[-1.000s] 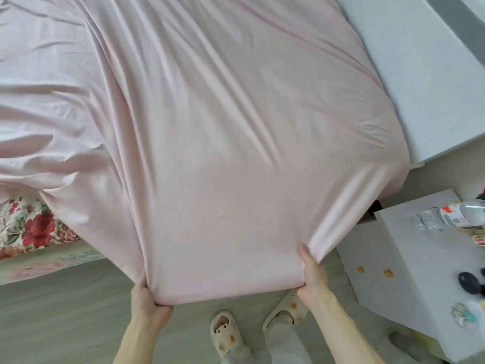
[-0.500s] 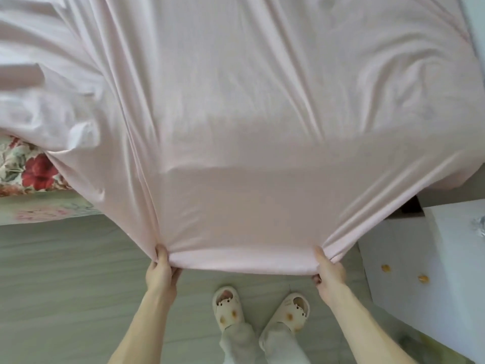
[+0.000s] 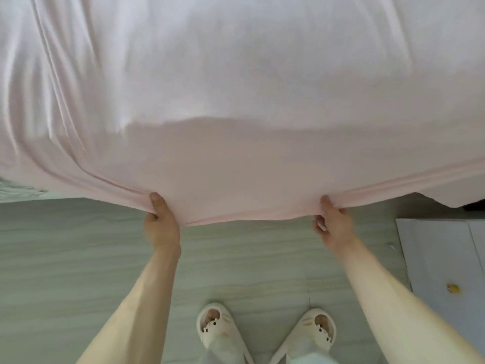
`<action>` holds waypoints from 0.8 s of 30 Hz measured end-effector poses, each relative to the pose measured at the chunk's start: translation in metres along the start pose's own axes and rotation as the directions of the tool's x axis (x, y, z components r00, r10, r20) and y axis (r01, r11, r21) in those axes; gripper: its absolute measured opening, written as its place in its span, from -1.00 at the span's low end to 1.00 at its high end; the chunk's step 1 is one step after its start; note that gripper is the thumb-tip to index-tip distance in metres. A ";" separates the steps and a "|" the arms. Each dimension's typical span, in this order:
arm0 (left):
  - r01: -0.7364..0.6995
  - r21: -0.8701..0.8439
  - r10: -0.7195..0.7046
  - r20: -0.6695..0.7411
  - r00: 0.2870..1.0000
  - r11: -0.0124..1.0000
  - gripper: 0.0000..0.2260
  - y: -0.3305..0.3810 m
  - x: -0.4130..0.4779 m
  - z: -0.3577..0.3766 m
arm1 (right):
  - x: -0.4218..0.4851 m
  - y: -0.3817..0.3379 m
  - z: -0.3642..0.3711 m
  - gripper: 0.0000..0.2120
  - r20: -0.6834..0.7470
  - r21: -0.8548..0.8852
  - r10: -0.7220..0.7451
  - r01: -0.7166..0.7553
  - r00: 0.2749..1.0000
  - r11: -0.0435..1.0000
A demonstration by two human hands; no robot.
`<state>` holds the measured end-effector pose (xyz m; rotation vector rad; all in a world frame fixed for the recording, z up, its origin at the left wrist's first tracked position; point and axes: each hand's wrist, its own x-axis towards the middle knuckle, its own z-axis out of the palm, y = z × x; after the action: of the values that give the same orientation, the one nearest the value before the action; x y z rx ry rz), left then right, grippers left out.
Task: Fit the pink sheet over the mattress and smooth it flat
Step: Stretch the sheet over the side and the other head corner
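Observation:
The pink sheet [image 3: 236,106] fills the upper half of the view, stretched over the bed and billowing up toward me. Its near hem hangs over the bed's edge. My left hand [image 3: 161,224] is shut on the hem at the left, thumb on top, with folds bunching there. My right hand [image 3: 332,222] is shut on the hem at the right, pulling a taut fold that runs off to the right edge. The mattress is hidden under the sheet, apart from a sliver of patterned fabric [image 3: 15,189] at the far left.
A pale wood-grain floor [image 3: 78,258] lies below the hem. My feet in cream slippers [image 3: 217,329] stand close to the bed. A white cabinet [image 3: 443,258] with a small yellow knob stands at the right.
The view has dropped and closed in on the bed's edge. Both hands have lifted the hem higher and farther apart. The sheet has billowed up, hiding the floral mattress corner and the cabinet top.

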<state>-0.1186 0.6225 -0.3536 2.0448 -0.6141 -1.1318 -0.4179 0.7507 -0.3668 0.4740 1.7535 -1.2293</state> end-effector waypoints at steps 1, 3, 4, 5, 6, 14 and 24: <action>-0.016 -0.010 0.015 -0.012 1.000 1.000 -0.55 -0.001 0.004 0.006 | 0.006 -0.005 0.005 -0.89 0.019 0.023 0.004 -0.005 1.000 1.000; -0.006 -0.067 0.006 -0.003 1.000 0.998 -0.55 -0.004 0.004 0.015 | 0.013 -0.014 0.010 -0.94 0.047 0.081 0.017 -0.021 0.999 0.996; 0.015 -0.085 -0.015 -0.002 1.000 0.996 -0.53 -0.005 0.002 0.017 | 0.014 -0.017 0.011 -0.93 0.061 0.105 0.031 -0.038 0.998 0.994; 0.046 -0.088 -0.046 -0.004 0.999 0.995 -0.51 -0.002 -0.001 0.021 | 0.016 -0.019 0.013 -0.92 0.077 0.132 0.046 -0.056 0.996 0.990; 0.070 -0.096 -0.070 -0.004 0.998 0.993 -0.50 0.000 -0.003 0.024 | 0.017 -0.021 0.013 -0.91 0.085 0.156 0.058 -0.071 0.995 0.985; 0.319 -0.365 -0.263 0.195 0.945 0.875 -0.47 0.033 -0.026 0.054 | 0.023 -0.047 0.030 -0.82 0.073 0.457 -0.046 0.008 0.996 0.889; 0.348 -0.600 -0.298 0.185 0.937 0.721 -0.33 0.024 -0.047 0.101 | 0.063 -0.031 0.051 -0.82 -0.114 0.356 -0.147 0.178 0.983 0.917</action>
<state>-0.2313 0.6035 -0.3474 1.5465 0.1182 -1.3896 -0.4491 0.6809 -0.4082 0.6117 1.6626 -1.6909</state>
